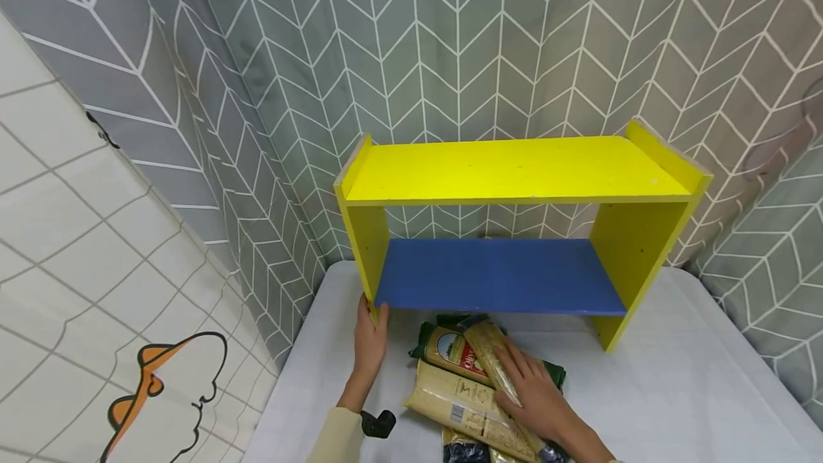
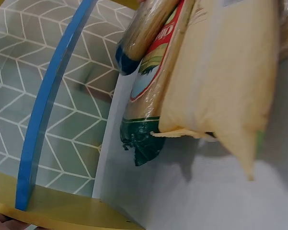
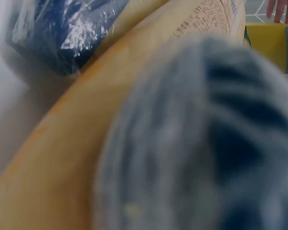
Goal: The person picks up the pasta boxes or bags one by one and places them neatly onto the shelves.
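My left hand [image 1: 371,341] grips the lower front edge of the left side panel of a yellow and blue shelf unit [image 1: 521,170], thumb on the inner side. My right hand [image 1: 530,391] holds a slim clear packet of what looks like spaghetti [image 1: 486,349], lying slantwise over other packs. Its dark blue end [image 2: 127,60] shows in the left wrist view; a blurred near end [image 3: 191,143] fills much of the right wrist view. Beneath lie a green-ended pasta pack with a red label [image 1: 446,350] and a large beige pack [image 1: 450,397].
More packs with dark blue ends [image 1: 464,449] lie at the near edge of the pile. The shelf unit stands on a white-covered table [image 1: 681,377]. Behind it hangs a patterned grey curtain [image 1: 476,41]. A white tiled surface [image 1: 77,234] is at the left.
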### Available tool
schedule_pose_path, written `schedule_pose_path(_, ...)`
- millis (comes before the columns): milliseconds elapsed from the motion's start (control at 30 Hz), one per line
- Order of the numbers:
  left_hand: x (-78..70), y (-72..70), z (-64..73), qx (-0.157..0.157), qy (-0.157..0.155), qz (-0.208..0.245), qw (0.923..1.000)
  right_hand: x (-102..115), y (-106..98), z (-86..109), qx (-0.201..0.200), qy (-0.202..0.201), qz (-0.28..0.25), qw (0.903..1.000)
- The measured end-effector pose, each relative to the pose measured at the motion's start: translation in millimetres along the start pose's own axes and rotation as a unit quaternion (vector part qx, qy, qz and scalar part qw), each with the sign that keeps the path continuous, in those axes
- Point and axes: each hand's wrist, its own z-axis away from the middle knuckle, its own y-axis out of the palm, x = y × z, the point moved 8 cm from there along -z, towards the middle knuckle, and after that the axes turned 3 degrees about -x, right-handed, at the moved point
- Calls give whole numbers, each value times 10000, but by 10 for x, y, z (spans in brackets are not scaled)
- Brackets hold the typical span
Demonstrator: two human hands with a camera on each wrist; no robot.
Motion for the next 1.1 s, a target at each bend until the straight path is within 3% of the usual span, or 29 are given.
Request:
schedule_pose_path(167,5,45,-131,-176,66,49,9998,-5,4,8,-69,8,303,9995)
schedule_pose_path(467,81,68,-253,-287,-214,88,9993,1,14,-77,116,411,345,9985)
schedule_pose_path(667,91,77,-268,-318,-169,47,9993,-7,38,-118,304,572,-64,9979)
schedule_pose_path(733,94,70,-264,-366,-175,-1,9992,13,35,-118,275,399,-130,9987)
schedule_pose_path(833,88,61,-286,-433,-158,-38,9989,88,-8,-132,-52,-286,133,9995)
schedule_pose_path(967,87,60,-342,-444,-196,-2,9988,179,-68,-133,-636,-1261,649,9878)
schedule_pose_path(1100,101,75,-379,-260,-301,18,9992,227,-115,-131,-973,-1728,702,9776)
